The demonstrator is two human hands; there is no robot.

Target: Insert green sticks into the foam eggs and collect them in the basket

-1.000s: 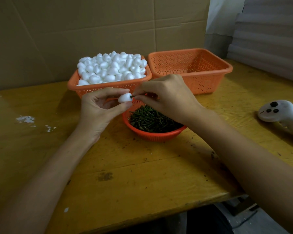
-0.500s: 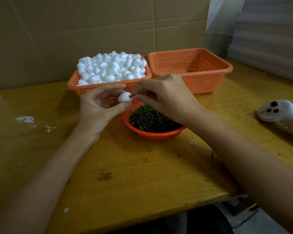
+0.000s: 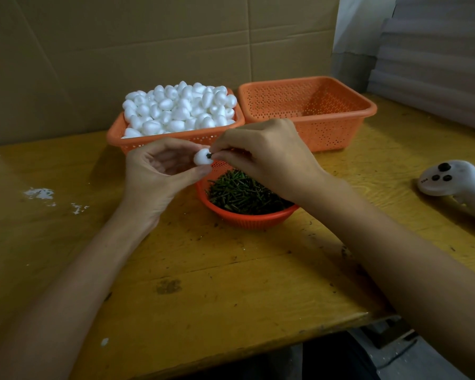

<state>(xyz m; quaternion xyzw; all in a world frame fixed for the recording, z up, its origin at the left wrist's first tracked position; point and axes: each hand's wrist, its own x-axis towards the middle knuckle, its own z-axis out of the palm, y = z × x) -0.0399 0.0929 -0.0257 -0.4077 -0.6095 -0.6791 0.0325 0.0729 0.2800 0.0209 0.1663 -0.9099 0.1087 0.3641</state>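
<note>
From the head view, most of the green stick (image 3: 210,155) is hidden inside the right hand (image 3: 269,157); only its dark tip shows, touching the foam egg (image 3: 201,157). How deep it sits in the foam cannot be told. The right fingers (image 3: 224,149) pinch the stick. The left hand (image 3: 159,174) holds the egg between thumb and curled fingertips, above the far rim of the round orange basket (image 3: 247,218); both hands cover that rim. This basket holds a heap of green sticks (image 3: 242,193). Behind it, a rectangular orange basket (image 3: 115,138) is piled high with white foam eggs (image 3: 178,108). Touching it on the right stands a second rectangular basket (image 3: 368,109), its perforated floor showing. A white controller (image 3: 450,179) lies on the yellow worktop (image 3: 203,270), cut off by the right edge.
</note>
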